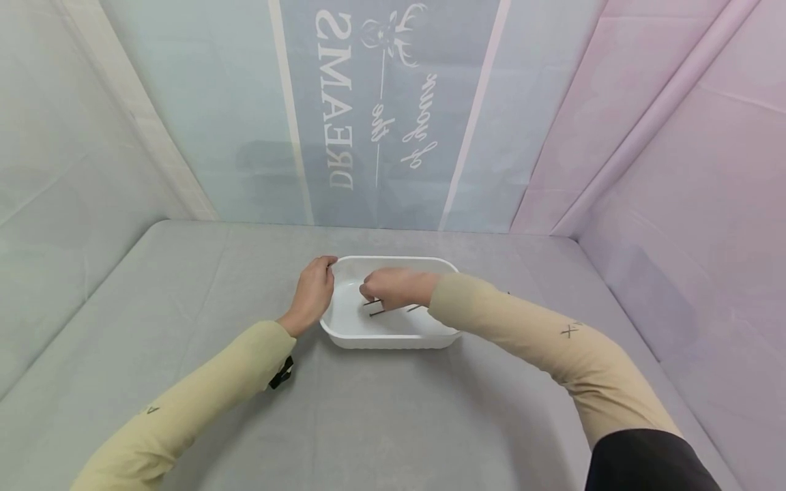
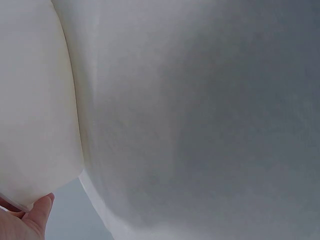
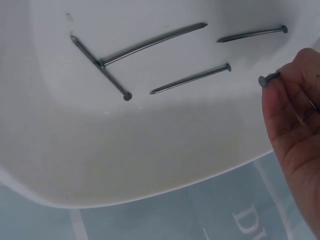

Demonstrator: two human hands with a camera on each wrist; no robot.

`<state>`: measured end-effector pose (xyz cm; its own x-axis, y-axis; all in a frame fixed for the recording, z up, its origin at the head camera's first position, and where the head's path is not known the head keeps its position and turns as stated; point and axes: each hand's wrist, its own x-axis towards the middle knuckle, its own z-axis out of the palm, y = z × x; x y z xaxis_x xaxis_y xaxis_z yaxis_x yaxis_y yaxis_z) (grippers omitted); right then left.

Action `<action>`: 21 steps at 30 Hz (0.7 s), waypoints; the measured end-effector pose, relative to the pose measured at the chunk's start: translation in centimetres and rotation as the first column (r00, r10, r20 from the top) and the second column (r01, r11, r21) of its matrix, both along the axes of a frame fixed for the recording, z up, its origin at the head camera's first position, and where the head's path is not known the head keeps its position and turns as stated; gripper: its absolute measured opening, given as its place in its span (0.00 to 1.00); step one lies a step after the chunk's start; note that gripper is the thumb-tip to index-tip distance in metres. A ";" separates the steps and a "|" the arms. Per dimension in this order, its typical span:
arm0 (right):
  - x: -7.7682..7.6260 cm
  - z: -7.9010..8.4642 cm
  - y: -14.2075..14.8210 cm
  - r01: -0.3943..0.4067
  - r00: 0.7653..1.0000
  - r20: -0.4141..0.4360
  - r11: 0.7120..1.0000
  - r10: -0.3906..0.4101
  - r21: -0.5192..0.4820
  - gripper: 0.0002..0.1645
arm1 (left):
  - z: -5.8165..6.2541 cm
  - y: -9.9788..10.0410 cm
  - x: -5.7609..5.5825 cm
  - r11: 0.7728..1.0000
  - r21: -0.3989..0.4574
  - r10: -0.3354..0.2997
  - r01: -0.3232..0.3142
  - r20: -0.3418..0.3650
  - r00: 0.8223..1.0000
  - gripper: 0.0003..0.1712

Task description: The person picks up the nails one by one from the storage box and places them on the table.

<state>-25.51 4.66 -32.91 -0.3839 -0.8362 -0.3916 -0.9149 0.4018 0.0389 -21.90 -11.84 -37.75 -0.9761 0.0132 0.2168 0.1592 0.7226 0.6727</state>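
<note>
A white rectangular tub (image 1: 393,337) stands on the grey cloth, and my left hand (image 1: 313,292) grips its left rim. In the left wrist view the thumb and fingers of my left hand (image 2: 29,220) show at the tub's edge. My right hand (image 1: 398,286) is inside the tub. Between its thumb and fingers it pinches a steel nail (image 3: 271,78), whose flat head sticks out. Several loose nails lie on the tub floor, one of them a nail (image 3: 191,79) near the wall. A long nail (image 3: 155,44) has its head against a slanted nail (image 3: 112,82).
The table's grey cloth (image 1: 381,416) spreads around the tub. A printed fabric wall (image 1: 393,123) hangs behind, with more fabric on both sides. Something small and black (image 1: 282,374) shows beside my left cuff.
</note>
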 end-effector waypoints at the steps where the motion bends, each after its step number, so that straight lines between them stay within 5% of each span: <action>1: 0.0 0.1 0.2 0.006 1.000 0.002 1.000 -0.006 -0.004 0.13 | 0.0 0.0 0.0 1.000 0.001 0.000 0.000 0.001 1.000 0.18; 21: -0.3 1.3 3.3 0.064 0.997 0.041 0.992 -0.060 -0.108 0.16 | 0.2 0.1 0.2 1.000 0.015 -0.002 0.002 0.010 1.000 0.19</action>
